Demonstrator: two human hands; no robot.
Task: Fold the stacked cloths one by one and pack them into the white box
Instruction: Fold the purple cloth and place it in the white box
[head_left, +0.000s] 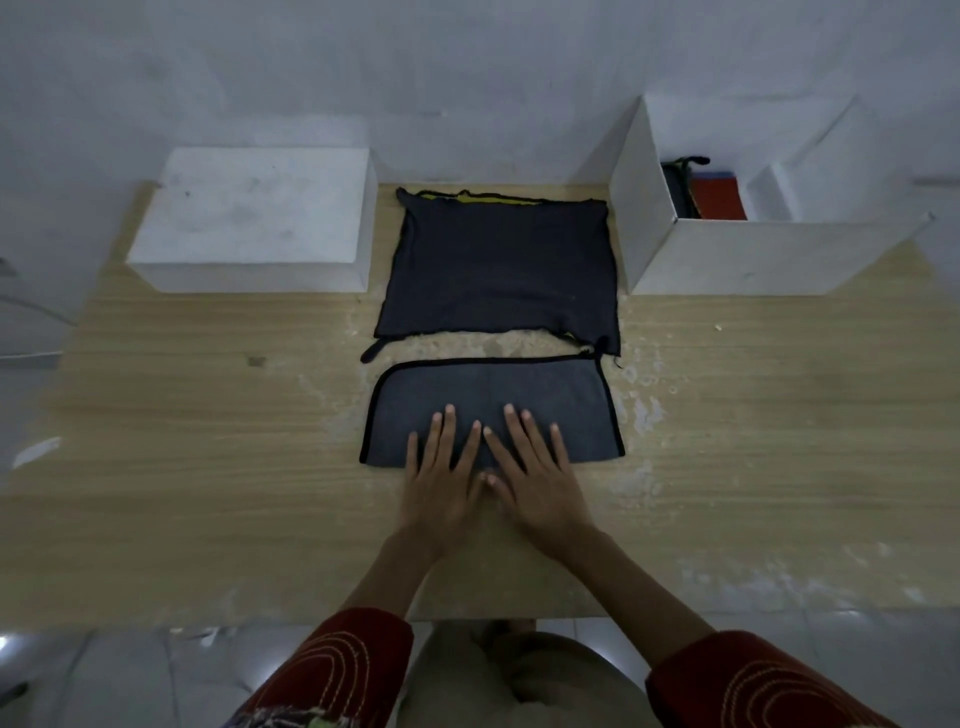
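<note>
Both hands flat, fingers spread: left hand (441, 480) | right hand (535, 480) | on folded cloth (488, 395)

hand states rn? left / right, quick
Left hand: open, flat, fingers spread on the folded grey cloth, holding nothing.
Right hand: open, flat on the same cloth, holding nothing.

Two white boxes (254, 218) (753, 249), one folded grey cloth (488, 400), one cloth stack (498, 265) and two hands (441, 483) (535, 483) on one tabletop (208, 415).
</note>
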